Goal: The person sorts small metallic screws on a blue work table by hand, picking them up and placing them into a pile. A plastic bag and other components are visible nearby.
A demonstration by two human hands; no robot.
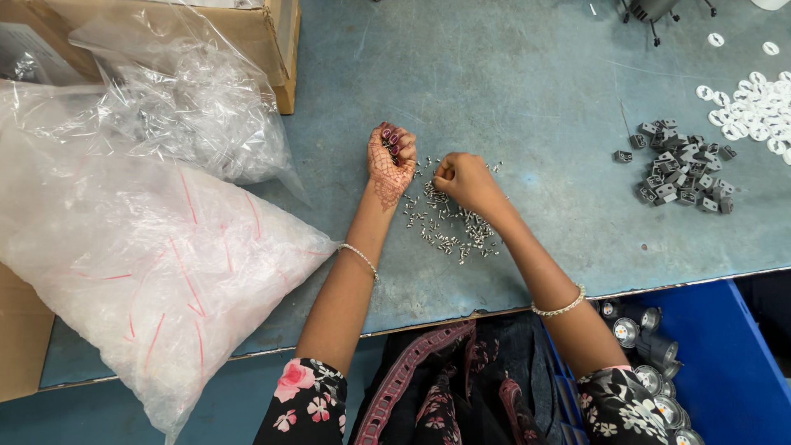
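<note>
My station in a small assembly workshop: a worn blue-grey workbench (535,74) bearing loose screws (445,222), grey plastic parts (684,173) and white discs (754,107) at far right (sorted in heaps), with bulk bagged stock (140,255) and cardboard cartons (247,33) left.

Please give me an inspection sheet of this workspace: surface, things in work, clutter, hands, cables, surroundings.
Surface: worn blue-grey table, scratched.
Things in work: small silver screws scattered in a loose pile between the hands.
Clutter: grey plastic parts in a heap; white discs at the right edge; clear plastic bags on the left.
Hands: left hand cupped, holding some screws; right hand closed in a pinch above the pile.
Cables: nothing seen.
Surroundings: cardboard box top left; blue bin with round metal parts lower right.
</note>
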